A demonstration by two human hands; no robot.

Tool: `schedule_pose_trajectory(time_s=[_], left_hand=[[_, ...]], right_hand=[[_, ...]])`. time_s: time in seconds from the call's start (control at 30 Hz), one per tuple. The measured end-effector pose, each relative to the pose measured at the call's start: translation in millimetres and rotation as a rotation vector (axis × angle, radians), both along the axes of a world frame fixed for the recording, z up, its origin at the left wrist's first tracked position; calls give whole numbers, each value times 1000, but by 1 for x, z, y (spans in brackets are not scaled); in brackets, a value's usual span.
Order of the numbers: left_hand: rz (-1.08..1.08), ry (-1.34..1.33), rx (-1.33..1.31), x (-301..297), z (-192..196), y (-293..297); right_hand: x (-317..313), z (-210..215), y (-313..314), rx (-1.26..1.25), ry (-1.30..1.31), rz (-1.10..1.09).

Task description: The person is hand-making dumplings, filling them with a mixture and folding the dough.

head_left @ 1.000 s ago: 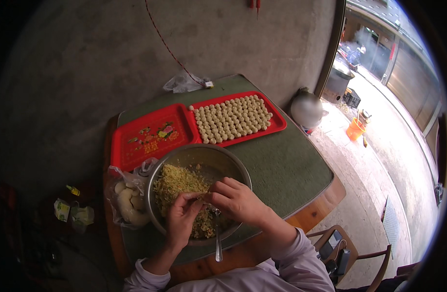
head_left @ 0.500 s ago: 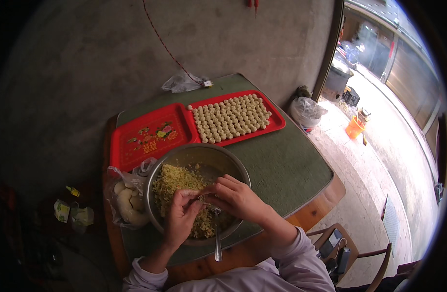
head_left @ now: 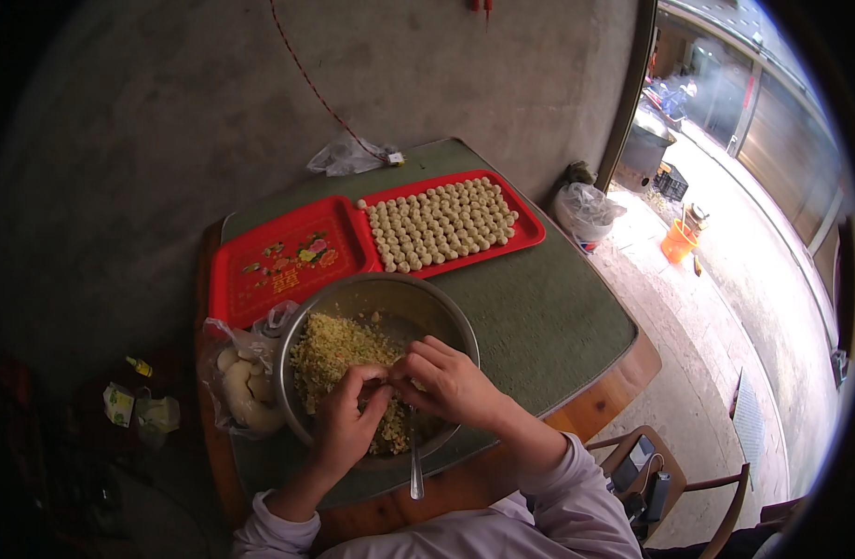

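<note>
Over a steel bowl [head_left: 413, 298], my left hand [head_left: 346, 419] and my right hand [head_left: 454, 384] meet with fingertips pinched together. Between them is a small dumpling, mostly hidden by the fingers. Chopped yellow-green filling [head_left: 339, 345] is heaped on the bowl's left side. A metal spoon [head_left: 415, 466] leans in the bowl beneath my right hand, its handle sticking out over the near rim. Behind the bowl, a red tray [head_left: 532, 228] holds many small round dumplings [head_left: 441, 224] in close rows.
A second red tray [head_left: 288, 265], flower-patterned, lies left of the dumplings. A plastic bag of pale dough [head_left: 246, 391] touches the bowl's left side. The green-topped table [head_left: 539, 326] has a wooden edge. A chair [head_left: 646, 475] with devices stands at the right, and a wall behind.
Both hands stay over the bowl, and their fingertips have shifted slightly around the small dumpling, which is now more covered. The trays, bowl and spoon stay in place.
</note>
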State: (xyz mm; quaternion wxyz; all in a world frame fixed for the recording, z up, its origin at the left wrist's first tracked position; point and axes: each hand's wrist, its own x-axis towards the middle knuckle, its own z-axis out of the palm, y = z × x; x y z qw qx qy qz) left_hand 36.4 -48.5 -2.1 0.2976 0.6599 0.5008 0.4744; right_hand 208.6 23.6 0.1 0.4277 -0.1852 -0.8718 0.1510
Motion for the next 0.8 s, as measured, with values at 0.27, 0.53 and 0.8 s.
schedule_pose_trajectory(time_s=[0.27, 0.53, 0.8], left_hand=[[101, 145, 239, -1, -3, 3], [248, 273, 382, -10, 2, 8], [14, -323, -17, 1, 7, 3]], right_hand=[[-1, -4, -2, -73, -16, 3], [-2, -3, -2, -148, 35, 13], [-6, 4, -2, -661, 227, 75]])
